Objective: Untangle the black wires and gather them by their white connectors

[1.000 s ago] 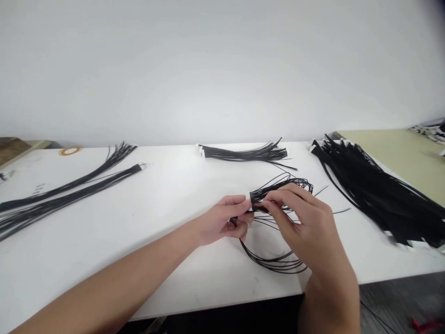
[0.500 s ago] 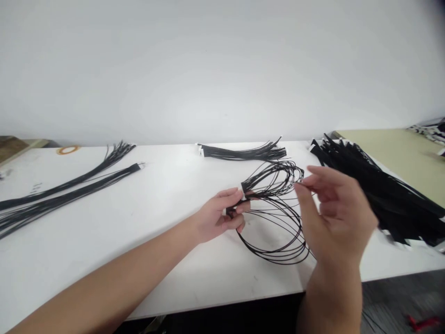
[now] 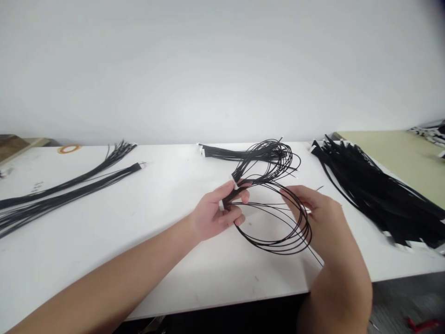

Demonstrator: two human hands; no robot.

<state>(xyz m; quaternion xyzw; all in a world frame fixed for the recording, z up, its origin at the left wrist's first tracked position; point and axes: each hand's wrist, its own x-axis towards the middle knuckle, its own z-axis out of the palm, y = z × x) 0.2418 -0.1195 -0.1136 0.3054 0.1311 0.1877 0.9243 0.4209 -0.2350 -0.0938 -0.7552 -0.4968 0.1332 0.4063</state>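
Note:
My left hand [image 3: 219,208] is closed around a black wire harness [image 3: 295,250] by its two ends with white connectors, above the middle of the table. Thin wires loop out from these ends: one bunch arches up and away, the other makes wide rings hanging lower. My right hand [image 3: 320,213] is at the right side of the rings, its fingers curled and pinched on one or more of the thin wires. The rings partly cover its fingertips, and exactly which wires it grips is hard to make out. A loose wire end sticks out past it.
A short bundle of black wires [image 3: 222,151] lies at the back of the white table [image 3: 167,264]. Two long bundles [image 3: 86,181] stretch along the left. A big pile of black harnesses [image 3: 375,190] lies at right. An orange ring [image 3: 69,149] is at the back left.
My right hand has moved down and slightly left, from beside the upper loops to the lower rings. The upper bunch, no longer by my right fingers, now fans higher and farther away.

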